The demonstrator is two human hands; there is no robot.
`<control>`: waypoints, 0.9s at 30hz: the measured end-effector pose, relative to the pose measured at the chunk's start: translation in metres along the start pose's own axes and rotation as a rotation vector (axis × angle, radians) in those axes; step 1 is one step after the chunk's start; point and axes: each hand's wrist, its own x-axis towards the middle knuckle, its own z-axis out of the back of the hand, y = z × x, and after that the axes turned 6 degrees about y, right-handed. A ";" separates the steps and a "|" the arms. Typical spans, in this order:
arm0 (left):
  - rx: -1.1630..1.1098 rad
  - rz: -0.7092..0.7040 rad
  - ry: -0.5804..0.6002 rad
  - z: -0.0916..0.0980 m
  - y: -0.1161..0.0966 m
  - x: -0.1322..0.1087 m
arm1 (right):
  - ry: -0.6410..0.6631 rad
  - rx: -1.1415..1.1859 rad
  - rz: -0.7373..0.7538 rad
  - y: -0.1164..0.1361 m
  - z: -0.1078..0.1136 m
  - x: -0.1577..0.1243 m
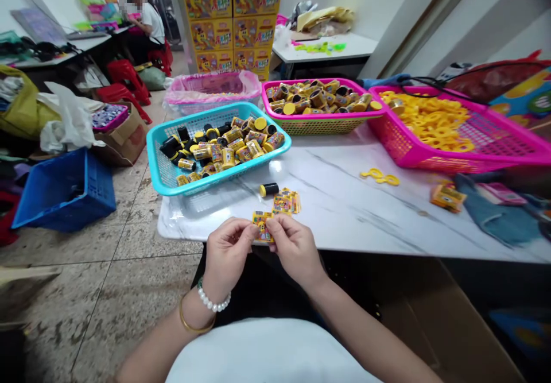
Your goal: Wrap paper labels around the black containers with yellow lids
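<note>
Between my two hands, over the table's front edge, is a small printed yellow label (262, 225). My left hand (229, 251) pinches its left side, and my right hand (297, 249) pinches the right side. Just beyond my fingers lies a loose pile of similar labels (287, 200) on the marbled white table (344, 216). A black tube with a yellow end (269, 189) rests on its side behind that pile. The turquoise basket (219, 177) farther back holds many small tubes, some plain black and some wrapped in yellow printed labels.
A pink basket (318, 123) of labelled tubes stands behind, with a pink basket (413, 156) of yellow plastic rings to its right. Yellow ring pieces (379, 176) and a label stack (447, 197) lie rightward. A blue crate (64, 190) sits on the floor; another person (148, 21) sits far left.
</note>
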 end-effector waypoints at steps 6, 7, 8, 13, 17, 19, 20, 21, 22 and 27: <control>0.111 -0.123 -0.169 0.002 -0.005 -0.021 | -0.144 -0.212 0.160 -0.001 -0.010 -0.007; 0.126 -0.141 -0.177 0.002 -0.005 -0.022 | -0.142 -0.239 0.185 0.000 -0.010 -0.008; 0.138 -0.158 -0.188 0.002 -0.005 -0.023 | -0.144 -0.262 0.210 0.001 -0.009 -0.009; 0.191 -0.270 -0.253 0.003 -0.005 -0.025 | -0.171 -0.360 0.336 0.001 -0.009 -0.013; 0.209 -0.290 -0.291 0.004 -0.006 -0.027 | -0.194 -0.411 0.395 0.000 -0.008 -0.014; 0.194 -0.243 -0.239 0.004 -0.007 -0.026 | -0.180 -0.437 0.431 0.000 -0.009 -0.014; 0.175 -0.216 -0.212 0.004 -0.006 -0.026 | -0.166 -0.455 0.458 0.000 -0.011 -0.015; 0.153 -0.193 -0.196 0.004 -0.006 -0.026 | -0.150 -0.475 0.487 -0.001 -0.012 -0.015; 0.134 -0.176 -0.192 0.004 -0.006 -0.025 | -0.135 -0.495 0.516 -0.002 -0.014 -0.016; 0.039 -0.029 -0.237 0.012 -0.003 -0.023 | 0.020 -0.543 0.579 -0.001 -0.013 -0.008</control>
